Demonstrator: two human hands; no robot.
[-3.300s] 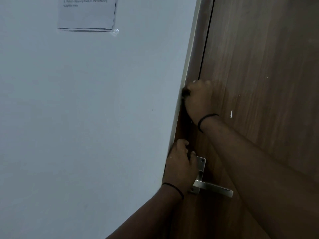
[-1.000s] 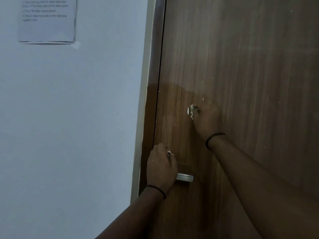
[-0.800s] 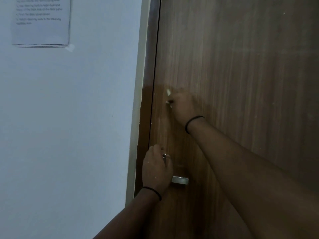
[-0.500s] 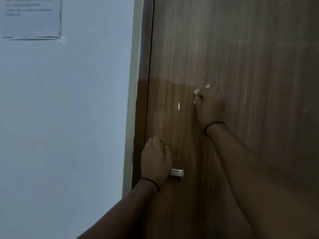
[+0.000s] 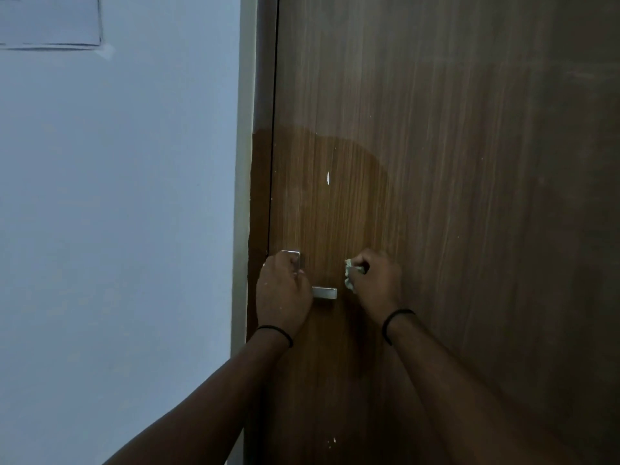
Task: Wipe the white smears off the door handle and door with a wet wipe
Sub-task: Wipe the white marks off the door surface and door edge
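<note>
Pale wall point(image 5: 117, 196) at left, carrying a taped paper notice point(image 5: 50, 21) cut off by the top edge, its print unreadable; pale frame strip point(image 5: 243, 162); brown wood-grain door point(image 5: 436, 162), darker and damp-looking above the handle, bearing one white smear point(image 5: 328, 177) and small specks low down. Left hand point(image 5: 283, 293) closed over the metal door handle point(image 5: 324, 293), only lever tip and plate corner showing. Right hand point(image 5: 377, 283), just right of the lever, fingers bunched around a crumpled wet wipe point(image 5: 351, 276), mostly hidden.

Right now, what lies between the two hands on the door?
In the head view, the free end of the silver metal lever handle, then bare wet brown wood.
</note>
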